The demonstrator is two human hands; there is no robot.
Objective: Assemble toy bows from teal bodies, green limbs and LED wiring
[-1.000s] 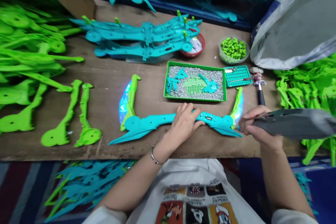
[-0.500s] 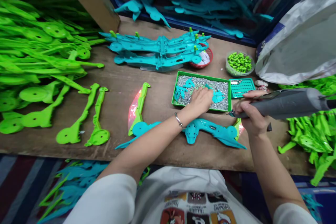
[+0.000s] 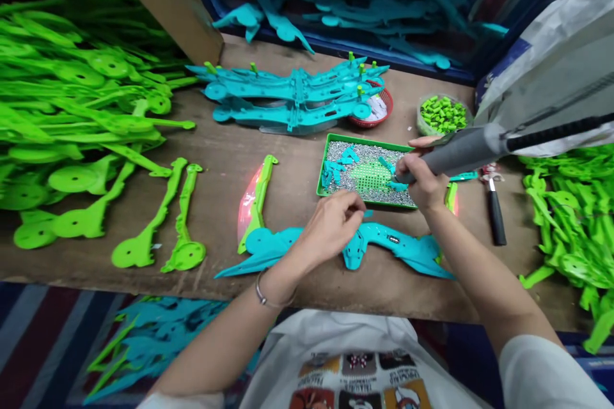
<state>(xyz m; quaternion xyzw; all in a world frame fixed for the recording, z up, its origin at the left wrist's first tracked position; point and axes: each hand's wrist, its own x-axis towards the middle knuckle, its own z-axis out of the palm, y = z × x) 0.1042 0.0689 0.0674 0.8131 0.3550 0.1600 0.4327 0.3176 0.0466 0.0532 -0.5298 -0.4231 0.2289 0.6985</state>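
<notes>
My right hand [image 3: 422,176] is wrapped round a grey electric screwdriver [image 3: 460,152], its tip over the right part of a green tray [image 3: 378,140] of small silver screws. Small teal plastic pieces [image 3: 330,172] lie in that tray. In front of the tray, my left hand [image 3: 333,223] is closed, a small teal piece [image 3: 368,213] showing at its fingertips. Below and beside this hand lies a wide teal wing-shaped part [image 3: 407,246]. Green arms with clear reddish panels stand at its ends; the left arm [image 3: 259,195] shows best, while my right forearm partly covers the other.
Teal assemblies [image 3: 295,96] lie at the back beside a red basket [image 3: 386,108]. A tub of green pegs [image 3: 444,114] stands at the back right. Green parts are heaped left [image 3: 81,102] and right [image 3: 566,223]. A black-handled tool [image 3: 496,214] lies on the right.
My left hand has come out of the screw tray toward me, with a small teal piece at its fingertips. My right hand has moved left with the screwdriver, over the tray.
</notes>
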